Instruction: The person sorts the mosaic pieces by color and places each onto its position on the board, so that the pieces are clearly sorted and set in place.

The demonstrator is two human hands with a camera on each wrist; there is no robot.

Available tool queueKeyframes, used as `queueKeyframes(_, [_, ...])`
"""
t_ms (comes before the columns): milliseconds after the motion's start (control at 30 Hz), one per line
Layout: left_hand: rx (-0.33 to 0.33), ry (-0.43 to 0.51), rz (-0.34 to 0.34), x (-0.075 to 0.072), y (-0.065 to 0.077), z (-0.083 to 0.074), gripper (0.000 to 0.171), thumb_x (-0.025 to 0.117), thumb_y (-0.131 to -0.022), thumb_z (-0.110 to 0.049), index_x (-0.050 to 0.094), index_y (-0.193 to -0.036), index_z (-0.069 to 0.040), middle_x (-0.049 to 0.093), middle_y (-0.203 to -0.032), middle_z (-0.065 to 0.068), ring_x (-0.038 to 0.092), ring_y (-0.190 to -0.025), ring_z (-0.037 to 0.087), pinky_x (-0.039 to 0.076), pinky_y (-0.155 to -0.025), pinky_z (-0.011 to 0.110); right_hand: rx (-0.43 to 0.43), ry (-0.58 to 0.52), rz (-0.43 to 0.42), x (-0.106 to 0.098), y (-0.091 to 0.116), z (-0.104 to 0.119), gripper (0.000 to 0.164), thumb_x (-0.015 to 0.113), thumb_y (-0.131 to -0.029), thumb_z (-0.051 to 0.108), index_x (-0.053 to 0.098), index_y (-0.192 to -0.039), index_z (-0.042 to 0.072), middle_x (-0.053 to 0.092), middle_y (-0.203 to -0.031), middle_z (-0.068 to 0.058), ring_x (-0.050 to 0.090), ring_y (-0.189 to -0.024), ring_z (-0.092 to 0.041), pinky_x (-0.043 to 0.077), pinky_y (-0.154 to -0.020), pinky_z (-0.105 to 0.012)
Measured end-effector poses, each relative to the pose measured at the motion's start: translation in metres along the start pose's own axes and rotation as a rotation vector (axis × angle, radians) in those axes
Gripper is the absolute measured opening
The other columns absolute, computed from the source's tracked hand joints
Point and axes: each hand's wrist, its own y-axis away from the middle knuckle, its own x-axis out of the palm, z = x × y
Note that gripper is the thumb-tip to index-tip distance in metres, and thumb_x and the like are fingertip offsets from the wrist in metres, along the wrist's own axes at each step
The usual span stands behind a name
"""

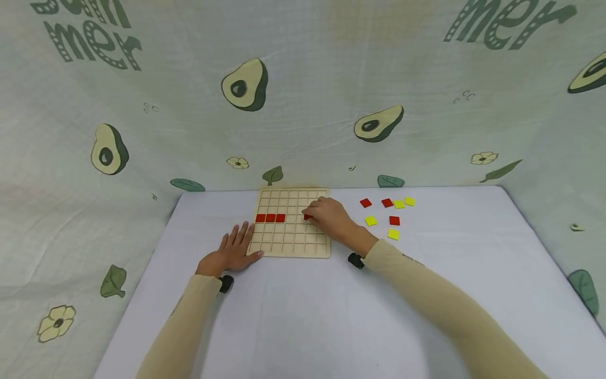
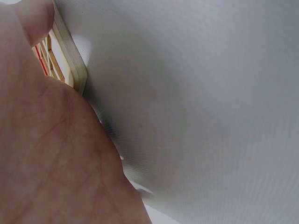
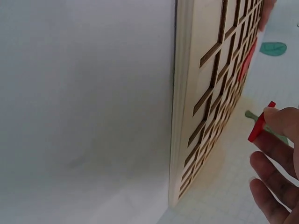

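The right hand point(image 1: 333, 217) pinches a thin red square tile point(image 3: 258, 128) between thumb and forefinger, its other fingers bent, above a pale wooden board with a grooved square grid point(image 1: 290, 248). Three flat red tiles point(image 1: 271, 218) sit there in a row. The left hand point(image 1: 232, 253) lies, fingers spread, at the board's near left corner.
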Motion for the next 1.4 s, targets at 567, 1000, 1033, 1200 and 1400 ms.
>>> queueKeyframes(567, [-0.008, 0.003, 0.018, -0.004, 0.002, -0.005, 0.095, 0.049, -0.108, -0.052, -0.004, -0.168, 0.0, -0.011, -0.175, 0.025, -0.013, -0.161, 0.048, -0.005, -0.127, 0.066, 0.014, -0.008, 0.068, 0.026, -0.034, 0.013, 0.022, 0.077, -0.099, 0.014, 0.081, -0.12, 0.011, 0.079, -0.117, -0.005, 0.071, -0.11, -0.027, 0.055, -0.102, -0.042])
queueKeyframes(1000, [-0.011, 0.005, 0.006, -0.003, 0.004, -0.006, 0.093, 0.049, -0.109, -0.05, -0.002, -0.168, 0.001, -0.01, -0.175, 0.025, -0.012, -0.161, 0.048, -0.005, -0.127, 0.066, 0.034, -0.002, 0.135, 0.033, -0.048, 0.018, 0.014, 0.074, -0.101, 0.013, 0.082, -0.113, 0.012, 0.079, -0.111, -0.004, 0.071, -0.106, -0.028, 0.056, -0.098, -0.044])
queueKeyframes(1033, [-0.012, 0.005, 0.009, -0.004, 0.004, -0.006, 0.093, 0.049, -0.109, -0.05, -0.002, -0.168, 0.0, -0.01, -0.176, 0.024, -0.012, -0.161, 0.047, -0.005, -0.127, 0.066, 0.032, -0.003, 0.135, 0.034, -0.048, 0.019, 0.013, 0.074, -0.101, 0.012, 0.082, -0.112, 0.012, 0.08, -0.11, -0.004, 0.071, -0.106, -0.028, 0.056, -0.098, -0.044])
queueKeyframes(1200, [-0.013, 0.002, 0.015, -0.002, 0.003, -0.004, 0.094, 0.048, -0.109, -0.053, -0.003, -0.169, -0.001, -0.011, -0.176, 0.024, -0.012, -0.161, 0.047, -0.005, -0.127, 0.065, 0.028, 0.005, 0.142, 0.037, -0.049, 0.02, 0.013, 0.074, -0.101, 0.011, 0.082, -0.111, 0.011, 0.079, -0.11, -0.006, 0.071, -0.105, -0.028, 0.056, -0.099, -0.044])
queueKeyframes(1400, [-0.016, 0.007, 0.015, -0.003, 0.004, -0.004, 0.094, 0.049, -0.109, -0.053, -0.003, -0.169, -0.003, -0.01, -0.176, 0.022, -0.012, -0.161, 0.046, -0.005, -0.127, 0.065, 0.048, 0.01, 0.153, 0.039, -0.051, 0.021, 0.015, 0.074, -0.101, 0.012, 0.082, -0.114, 0.012, 0.078, -0.114, -0.005, 0.07, -0.109, -0.027, 0.056, -0.099, -0.044])
